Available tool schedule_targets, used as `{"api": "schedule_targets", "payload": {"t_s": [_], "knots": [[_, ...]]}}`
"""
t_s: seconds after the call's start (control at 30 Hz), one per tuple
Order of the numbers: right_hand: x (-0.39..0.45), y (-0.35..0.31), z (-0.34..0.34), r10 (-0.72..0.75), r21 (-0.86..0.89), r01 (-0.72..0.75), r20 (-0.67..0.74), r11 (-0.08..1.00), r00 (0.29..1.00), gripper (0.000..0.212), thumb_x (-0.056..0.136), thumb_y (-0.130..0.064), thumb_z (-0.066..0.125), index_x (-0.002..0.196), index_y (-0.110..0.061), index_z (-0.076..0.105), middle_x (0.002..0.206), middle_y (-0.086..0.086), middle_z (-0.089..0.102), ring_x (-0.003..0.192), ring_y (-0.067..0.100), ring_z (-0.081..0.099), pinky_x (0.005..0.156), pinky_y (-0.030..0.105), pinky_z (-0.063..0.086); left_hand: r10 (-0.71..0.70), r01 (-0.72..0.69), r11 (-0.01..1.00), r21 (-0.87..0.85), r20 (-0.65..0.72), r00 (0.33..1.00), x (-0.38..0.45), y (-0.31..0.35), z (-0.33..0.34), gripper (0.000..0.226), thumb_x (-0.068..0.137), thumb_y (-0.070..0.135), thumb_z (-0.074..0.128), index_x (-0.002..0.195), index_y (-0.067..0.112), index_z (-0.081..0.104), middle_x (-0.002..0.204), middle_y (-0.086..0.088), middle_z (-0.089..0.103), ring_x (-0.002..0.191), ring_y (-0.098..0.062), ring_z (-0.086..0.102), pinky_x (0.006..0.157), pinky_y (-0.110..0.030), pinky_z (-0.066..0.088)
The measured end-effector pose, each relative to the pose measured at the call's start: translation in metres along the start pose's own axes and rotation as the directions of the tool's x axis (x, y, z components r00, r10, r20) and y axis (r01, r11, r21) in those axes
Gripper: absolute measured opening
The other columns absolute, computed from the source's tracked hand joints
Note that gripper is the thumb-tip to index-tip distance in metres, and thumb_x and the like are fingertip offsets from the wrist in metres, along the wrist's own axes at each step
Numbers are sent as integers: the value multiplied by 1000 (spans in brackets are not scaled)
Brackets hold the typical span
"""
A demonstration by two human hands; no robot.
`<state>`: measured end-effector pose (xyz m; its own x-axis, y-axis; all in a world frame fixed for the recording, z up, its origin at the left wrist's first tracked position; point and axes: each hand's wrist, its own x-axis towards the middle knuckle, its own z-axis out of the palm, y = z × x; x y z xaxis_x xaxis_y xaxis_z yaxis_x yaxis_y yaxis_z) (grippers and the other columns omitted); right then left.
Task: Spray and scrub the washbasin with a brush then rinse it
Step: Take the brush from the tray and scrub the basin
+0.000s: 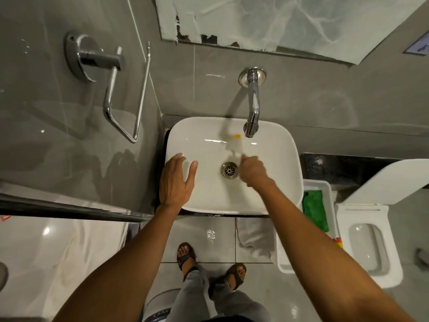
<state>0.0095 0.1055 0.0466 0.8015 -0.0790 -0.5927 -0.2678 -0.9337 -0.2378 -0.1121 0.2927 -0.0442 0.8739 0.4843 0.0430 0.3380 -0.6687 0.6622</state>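
The white washbasin (pixel 274 145) sits below a chrome wall tap (pixel 252 108), with a metal drain (pixel 229 170) in its middle. My right hand (pixel 254 169) is closed just right of the drain on a pale, motion-blurred brush (pixel 234 142) with a yellow spot, which reaches up the basin's back wall under the tap. My left hand (pixel 175 180) rests flat on the basin's left rim, fingers spread, holding nothing. No water shows at the tap.
A chrome towel holder (pixel 111 89) juts from the left wall. A white tub (pixel 325 189) holding a green cloth (pixel 315 210) stands right of the basin, beside a toilet (pixel 369 242). A mirror hangs above. My sandalled feet stand on the wet tiled floor.
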Motion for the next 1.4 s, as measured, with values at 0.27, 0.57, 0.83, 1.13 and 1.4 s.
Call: {"api": "schedule_targets", "payload": {"t_s": [0.27,0.57,0.83,1.13,1.4], "knots": [[-61,107,-17,69,-308,-27,126,951,990,42,109,-7,29,147,0,45,136,31,58,120,47,65,98,49,57,7,-7,1000,-3,-16,1000,0,1,0,62,108,63,45,137,11,64,149,-9,65,137,-31,62,114,-47,52],[-99,11,49,-156,84,131,498,988,853,36,111,-29,27,83,-17,48,78,15,55,61,26,55,55,36,48,-1,1,1000,9,17,1000,0,6,-6,72,109,65,38,153,10,53,173,-4,36,155,-27,45,120,-42,44],[-17,-40,25,-91,135,78,88,988,992,44,112,-19,37,150,3,41,141,25,61,129,43,62,99,43,51,11,-11,1000,14,12,1000,1,5,-6,78,108,69,32,159,11,45,178,-1,27,160,-27,36,125,-44,41],[-31,98,-3,154,5,-154,14,988,988,45,109,-7,33,151,-1,46,140,27,59,123,41,65,97,41,53,-14,14,1000,5,38,999,-1,6,-6,65,110,58,46,155,13,49,174,-3,34,157,-28,41,123,-50,45],[-94,115,55,156,227,-152,-3,962,988,54,113,-37,27,130,3,60,127,27,66,120,42,64,91,40,48,114,-126,988,89,136,984,-3,37,-20,68,101,60,58,136,2,66,138,-17,68,131,-37,62,111,-48,49]]}}
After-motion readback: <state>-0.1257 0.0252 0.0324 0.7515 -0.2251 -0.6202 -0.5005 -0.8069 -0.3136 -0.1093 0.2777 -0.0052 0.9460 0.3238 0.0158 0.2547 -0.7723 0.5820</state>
